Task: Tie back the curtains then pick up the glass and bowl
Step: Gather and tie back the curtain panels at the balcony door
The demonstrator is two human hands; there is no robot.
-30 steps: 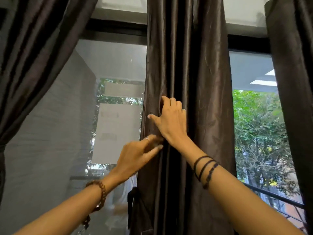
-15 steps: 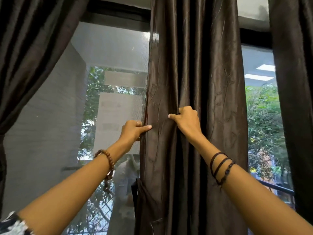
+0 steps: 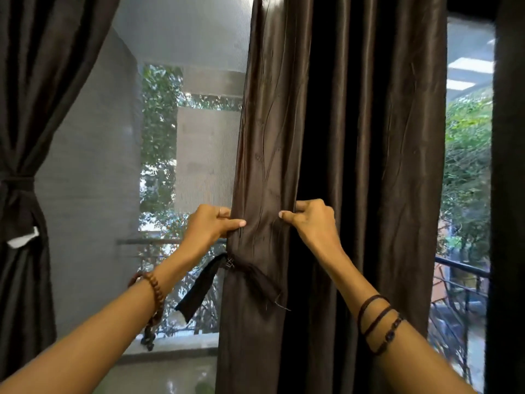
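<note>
Middle curtain hanging dark and glossy before the window, gathered into folds. Left hand pinching the curtain's left edge, thumb laid across the front, fingers curled behind the cloth, a ring on one finger. Right hand gripping a fold just beside it, thumb pointing left, fingers curled round the fabric. Both at the same height, a narrow span of cloth taut between them. Just below the hands, a dark tie looped round part of the curtain's left side: one strip hanging down to the left over the glass, the other frayed end lying across the front folds. Beaded bracelet on the left wrist with a tassel dangling; dark cord bands round the right forearm. At far left, a second curtain already cinched by its own tie, a white tag showing beneath. At far right, a third dark curtain, ungathered as far as seen. Beyond the glass, a grey wall, green trees, and a balcony railing. Glossy sill or floor at the bottom, which of the two cannot be told. No glass or bowl in view; no containers visible.
</note>
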